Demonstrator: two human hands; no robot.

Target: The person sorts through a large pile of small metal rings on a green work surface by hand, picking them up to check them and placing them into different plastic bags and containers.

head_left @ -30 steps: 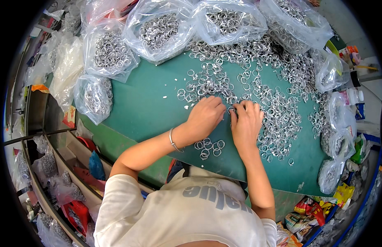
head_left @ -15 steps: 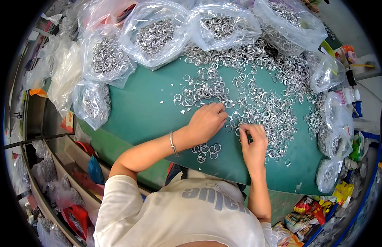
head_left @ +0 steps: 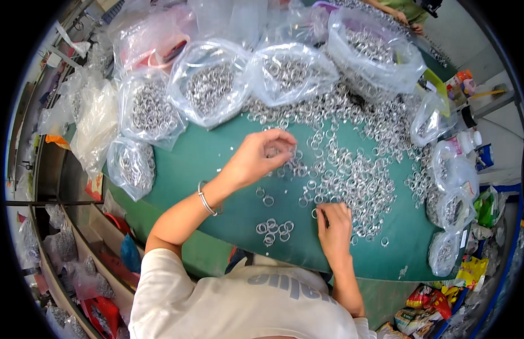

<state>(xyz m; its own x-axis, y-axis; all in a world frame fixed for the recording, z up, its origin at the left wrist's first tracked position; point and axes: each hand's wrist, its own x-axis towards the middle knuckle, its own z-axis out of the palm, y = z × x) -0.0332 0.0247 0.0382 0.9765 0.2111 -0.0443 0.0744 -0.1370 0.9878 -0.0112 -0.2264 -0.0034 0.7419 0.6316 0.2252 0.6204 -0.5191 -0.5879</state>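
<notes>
Many metal rings [head_left: 361, 189]; left grip [head_left: 253, 158] curved, spread; right grip [head_left: 335, 225] pinching round ring [head_left: 314, 213].

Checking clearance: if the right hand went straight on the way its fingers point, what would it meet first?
For the right hand, likely the loose, round silver metal rings just ahead on the green tabletop; its height above them is hard to tell.

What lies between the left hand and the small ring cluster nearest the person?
Head view: two loose rings on the green tabletop, between the left hand and that cluster.
</notes>
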